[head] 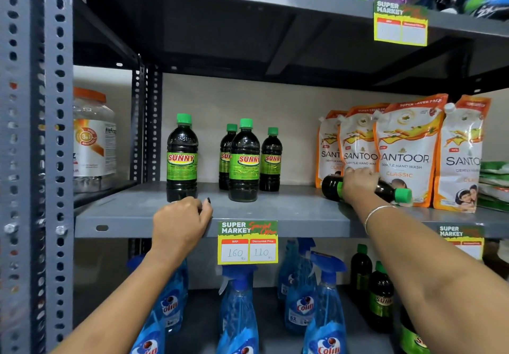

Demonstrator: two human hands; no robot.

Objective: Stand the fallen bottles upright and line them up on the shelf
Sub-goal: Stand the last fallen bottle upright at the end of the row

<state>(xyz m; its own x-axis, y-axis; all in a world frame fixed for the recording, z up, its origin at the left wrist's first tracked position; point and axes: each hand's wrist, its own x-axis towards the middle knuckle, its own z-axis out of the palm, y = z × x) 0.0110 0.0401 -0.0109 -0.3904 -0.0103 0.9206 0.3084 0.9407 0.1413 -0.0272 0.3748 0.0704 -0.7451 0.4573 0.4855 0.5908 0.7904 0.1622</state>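
Observation:
Several dark bottles with green caps and green labels stand upright on the grey middle shelf: one at the left, one in front at the middle, and two behind it. Another such bottle lies on its side at the right, cap pointing right. My right hand is closed over the middle of this fallen bottle. My left hand rests on the shelf's front edge, just below the leftmost bottle, fingers curled over the lip.
Orange and white hand-wash pouches stand right behind the fallen bottle. A clear jar with an orange lid sits on the neighbouring shelf at left. Blue spray bottles and more dark bottles fill the shelf below. A price tag hangs from the edge.

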